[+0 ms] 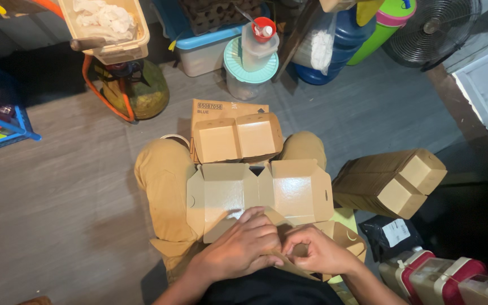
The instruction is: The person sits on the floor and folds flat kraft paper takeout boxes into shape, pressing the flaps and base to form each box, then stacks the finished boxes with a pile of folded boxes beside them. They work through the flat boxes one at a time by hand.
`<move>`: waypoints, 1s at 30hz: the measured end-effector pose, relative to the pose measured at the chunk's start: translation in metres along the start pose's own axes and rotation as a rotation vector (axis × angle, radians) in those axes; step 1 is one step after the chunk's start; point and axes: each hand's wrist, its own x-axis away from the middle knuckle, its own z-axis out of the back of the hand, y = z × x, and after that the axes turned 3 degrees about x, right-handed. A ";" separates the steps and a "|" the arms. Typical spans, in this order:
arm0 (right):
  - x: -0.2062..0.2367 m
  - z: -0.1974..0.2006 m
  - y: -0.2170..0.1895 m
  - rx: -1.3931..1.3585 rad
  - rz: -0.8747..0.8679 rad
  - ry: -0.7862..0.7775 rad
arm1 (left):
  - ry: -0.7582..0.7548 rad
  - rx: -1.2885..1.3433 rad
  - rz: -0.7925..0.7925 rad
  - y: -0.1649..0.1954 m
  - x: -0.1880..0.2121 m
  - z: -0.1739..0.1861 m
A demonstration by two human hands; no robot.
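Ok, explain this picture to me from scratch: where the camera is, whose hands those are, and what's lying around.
There is no machine here. The camera sits on a person's head and looks down at their lap as they sit on a grey floor.

The left hand and right hand both press on the near edge of an unfolded brown cardboard box blank lying across the knees. Neither hand carries anything else.

Just beyond it sits a finished brown cardboard tray with two compartments. To the right lies a bundle of flat brown cardboard pieces.

Further away stand a clear plastic tub with a blue lid, a dark fan and a green gas cylinder with an orange hose.
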 end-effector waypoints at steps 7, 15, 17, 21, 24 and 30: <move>0.011 0.018 -0.011 -0.121 0.083 -0.096 | 0.069 -0.084 -0.028 -0.006 -0.010 -0.002; 0.022 0.015 0.004 -0.135 -0.170 0.571 | 0.487 -0.280 -0.088 -0.004 -0.013 -0.017; 0.021 0.011 0.009 -0.404 -0.089 0.718 | 0.372 -0.269 -0.098 -0.004 -0.012 -0.022; 0.012 -0.015 0.016 -0.586 0.157 0.779 | 0.415 -0.252 -0.069 -0.007 -0.014 -0.033; 0.014 -0.019 0.022 -0.515 0.094 0.775 | 0.500 -0.216 -0.060 -0.010 -0.012 -0.033; 0.016 -0.017 0.025 -0.440 0.162 0.755 | 0.562 -0.132 -0.204 -0.009 -0.005 -0.017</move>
